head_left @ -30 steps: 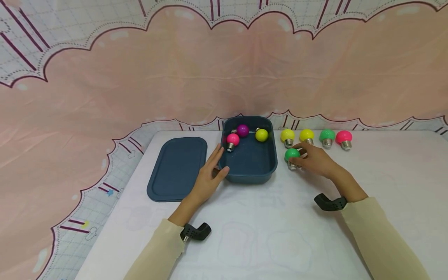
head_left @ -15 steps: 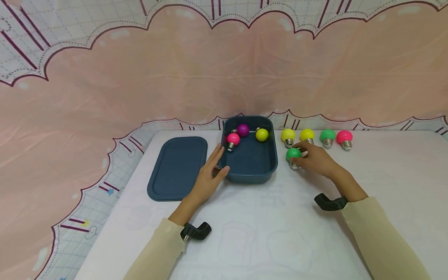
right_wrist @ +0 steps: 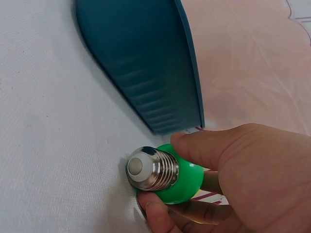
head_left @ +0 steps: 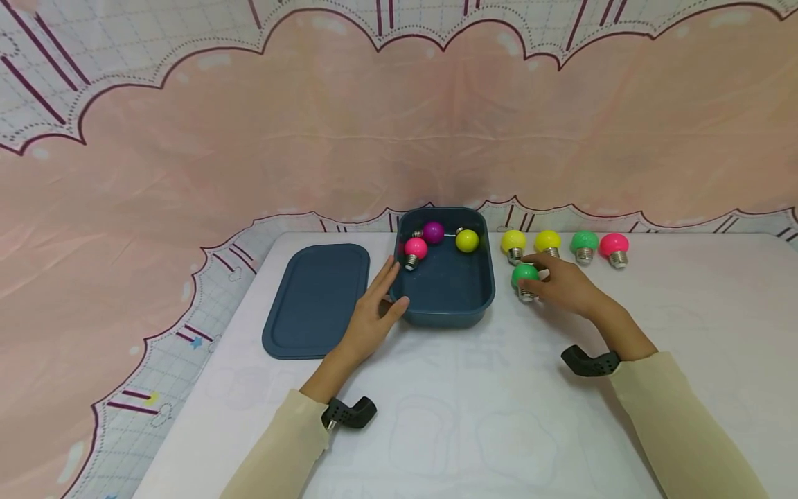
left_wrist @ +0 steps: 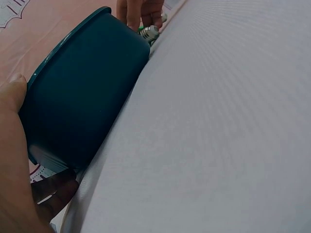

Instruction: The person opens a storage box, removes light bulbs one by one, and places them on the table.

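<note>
A dark blue box (head_left: 445, 308) stands at the table's middle, with a pink bulb (head_left: 415, 248), a purple bulb (head_left: 433, 231) and a yellow bulb (head_left: 466, 240) inside. My left hand (head_left: 374, 312) rests against the box's near left corner (left_wrist: 73, 111), fingers straight, thumb on the front wall. Just right of the box, my right hand (head_left: 561, 283) pinches a green bulb (head_left: 524, 275). In the right wrist view its metal screw base (right_wrist: 148, 169) points away from the palm, low over the cloth.
The box's flat blue lid (head_left: 314, 298) lies left of the box. Behind my right hand stands a row of bulbs: yellow (head_left: 513, 242), yellow (head_left: 547, 241), green (head_left: 584, 242), pink (head_left: 614, 244). A white cloth (head_left: 474, 416) covers the table; pink fabric hangs behind.
The green bulb in my right hand has shifted only slightly. My left hand and the box have stayed put.
</note>
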Available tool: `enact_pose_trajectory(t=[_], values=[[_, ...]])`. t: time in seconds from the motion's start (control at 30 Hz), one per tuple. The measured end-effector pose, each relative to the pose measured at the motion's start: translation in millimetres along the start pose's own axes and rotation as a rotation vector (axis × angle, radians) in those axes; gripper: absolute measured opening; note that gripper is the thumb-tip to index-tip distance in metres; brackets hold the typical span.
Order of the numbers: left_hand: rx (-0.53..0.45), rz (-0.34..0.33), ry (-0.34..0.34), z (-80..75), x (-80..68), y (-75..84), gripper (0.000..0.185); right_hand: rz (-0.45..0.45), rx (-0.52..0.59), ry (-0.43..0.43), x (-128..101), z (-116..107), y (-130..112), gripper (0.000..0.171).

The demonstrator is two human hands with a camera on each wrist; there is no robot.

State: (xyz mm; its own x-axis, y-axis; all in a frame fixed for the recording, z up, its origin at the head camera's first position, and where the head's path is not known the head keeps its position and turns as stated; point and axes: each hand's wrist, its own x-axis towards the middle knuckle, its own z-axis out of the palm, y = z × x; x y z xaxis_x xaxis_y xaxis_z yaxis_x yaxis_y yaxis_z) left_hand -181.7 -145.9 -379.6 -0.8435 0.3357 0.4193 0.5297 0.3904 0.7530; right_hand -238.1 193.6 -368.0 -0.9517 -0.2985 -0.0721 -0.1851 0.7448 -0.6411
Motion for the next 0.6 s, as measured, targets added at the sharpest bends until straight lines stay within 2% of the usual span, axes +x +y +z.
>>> enact_pose_trajectory(t=[0.33,0.6], values=[[-0.001,0.0,0.0,-0.2,-0.3,0.1,0.058,-0.013,0.005,0.017,-1.1,0.2,-0.3,0.055],[-0.006,0.005,0.003,0.1,-0.4,-1.1,0.058,-0.063,0.004,0.022,-0.1,0.2,2.6,0.051]])
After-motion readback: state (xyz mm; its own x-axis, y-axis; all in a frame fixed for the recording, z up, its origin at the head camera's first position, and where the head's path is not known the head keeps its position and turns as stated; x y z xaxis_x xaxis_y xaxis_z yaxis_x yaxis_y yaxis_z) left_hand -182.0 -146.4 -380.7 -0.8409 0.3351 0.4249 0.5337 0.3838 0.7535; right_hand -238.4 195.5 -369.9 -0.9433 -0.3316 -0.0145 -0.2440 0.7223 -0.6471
